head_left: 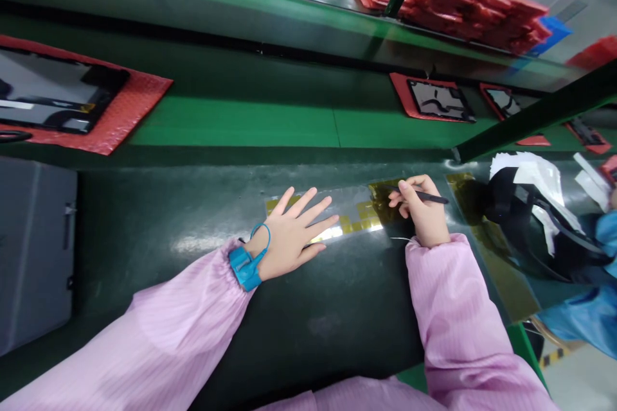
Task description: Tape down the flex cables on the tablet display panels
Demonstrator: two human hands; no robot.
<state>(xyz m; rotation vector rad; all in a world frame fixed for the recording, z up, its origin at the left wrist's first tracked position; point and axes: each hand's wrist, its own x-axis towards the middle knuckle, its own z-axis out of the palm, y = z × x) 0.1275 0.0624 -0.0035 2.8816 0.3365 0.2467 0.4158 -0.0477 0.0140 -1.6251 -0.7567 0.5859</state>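
My left hand [289, 237] lies flat with fingers spread over a clear plastic strip [354, 196] on the dark green bench mat; a blue wrist strap [245, 268] is on that wrist. Small yellow, translucent tape pieces [367, 210] sit on the strip, partly covered by my fingers. At the strip's right end is a larger amber film patch [383, 205]. Over this patch, my right hand [418, 207] is closed around slim black tweezers [432, 197], tip pointing left. Whether the tip touches the film, I cannot tell.
A grey case [36, 250] stands at left. Along the back lie panels [436, 99] on red bubble bags [139, 103]. More red bags [472, 6] are stacked on the shelf, behind a green post [530, 112]. At right are amber film [506, 270], a black strapped object [525, 218] and a co-worker's blue sleeve [585, 314].
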